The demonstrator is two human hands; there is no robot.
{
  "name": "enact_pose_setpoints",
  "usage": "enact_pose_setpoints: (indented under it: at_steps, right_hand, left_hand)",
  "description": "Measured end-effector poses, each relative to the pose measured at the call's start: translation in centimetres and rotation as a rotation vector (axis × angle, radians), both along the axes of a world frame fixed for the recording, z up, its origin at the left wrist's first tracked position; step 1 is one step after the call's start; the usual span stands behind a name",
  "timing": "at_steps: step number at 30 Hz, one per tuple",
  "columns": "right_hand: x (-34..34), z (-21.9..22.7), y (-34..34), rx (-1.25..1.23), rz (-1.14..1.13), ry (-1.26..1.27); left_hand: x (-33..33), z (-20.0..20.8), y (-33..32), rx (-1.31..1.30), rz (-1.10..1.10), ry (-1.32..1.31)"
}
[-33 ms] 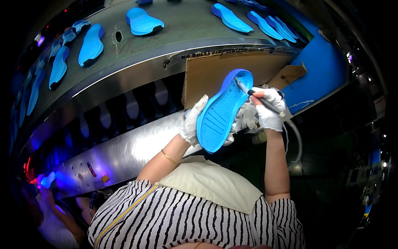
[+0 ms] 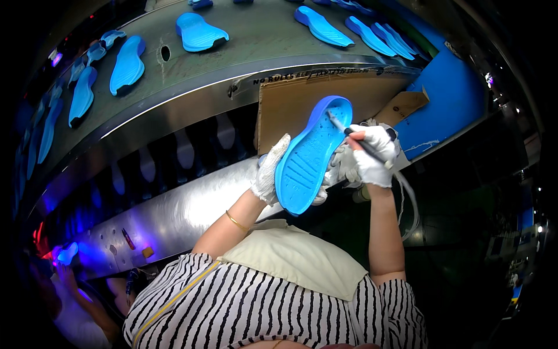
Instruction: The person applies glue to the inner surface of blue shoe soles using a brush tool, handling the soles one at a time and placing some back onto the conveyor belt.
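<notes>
A bright blue shoe sole (image 2: 303, 166) is tilted in front of my chest, its hollow inner side facing me and its heel end up. My left hand (image 2: 270, 171), in a white knit glove, is closed round it from the left edge and from beneath. Most of those fingers are hidden behind the sole. My right hand (image 2: 375, 154), in a white glove with bare fingertips, grips a dark-handled brush (image 2: 354, 138). The brush's pale tip rests at the inside of the heel, among small dark holes. Whitish tubing (image 2: 411, 215) hangs below my right hand.
Ahead runs a green conveyor belt (image 2: 247, 38) with a metal edge, carrying several blue soles (image 2: 197, 32). A cardboard sheet (image 2: 285, 104) leans below it, beside a blue panel (image 2: 453, 99). A metal shelf (image 2: 174, 209) lies left, with another person (image 2: 81, 308) at the lower left.
My right hand and the brush have shifted slightly left, the tip moving a little across the heel. The sole has moved a touch left. Soles at the belt's far edge have crept into view.
</notes>
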State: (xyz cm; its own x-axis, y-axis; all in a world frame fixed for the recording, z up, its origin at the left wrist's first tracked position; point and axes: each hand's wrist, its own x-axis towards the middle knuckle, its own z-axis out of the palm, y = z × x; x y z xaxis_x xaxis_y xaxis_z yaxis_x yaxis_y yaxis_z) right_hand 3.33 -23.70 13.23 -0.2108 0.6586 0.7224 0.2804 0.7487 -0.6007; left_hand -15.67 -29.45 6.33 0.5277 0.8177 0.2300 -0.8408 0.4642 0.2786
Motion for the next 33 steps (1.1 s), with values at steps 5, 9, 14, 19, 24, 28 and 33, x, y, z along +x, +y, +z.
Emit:
enact_pose_setpoints:
  at_steps: [5, 9, 14, 19, 24, 28, 33]
  right_hand:
    - [-0.5, 0.7, -2.3, 0.042, 0.093, -0.041]
    - [-0.4, 2.4, -0.9, 0.168, -0.043, 0.022]
    - [-1.4, 0.2, -3.4, 0.197, -0.001, -0.156]
    - [-0.7, 0.6, -5.2, -0.05, 0.301, -0.099]
    - [1.2, 2.0, -3.0, -0.328, 0.464, 0.547]
    - [-1.5, 3.7, -1.6, -0.579, 1.028, 0.915]
    - [-4.8, 2.5, 1.0, -0.617, 0.939, 0.981]
  left_hand:
    - [-0.3, 0.4, 0.1, -0.016, 0.031, -0.044]
    - [0.0, 0.3, -0.1, 0.083, 0.079, 0.102]
    - [0.2, 0.5, -0.3, -0.069, 0.118, 0.207]
    - [-1.1, -0.8, 0.3, -0.048, 0.256, 0.19]
    - [-0.6, -0.1, 0.3, 0.151, 0.28, 0.303]
    - [0.2, -0.1, -0.3, 0.175, 0.222, 0.336]
    - [1.0, 1.4, -1.7, 0.05, 0.129, 0.278]
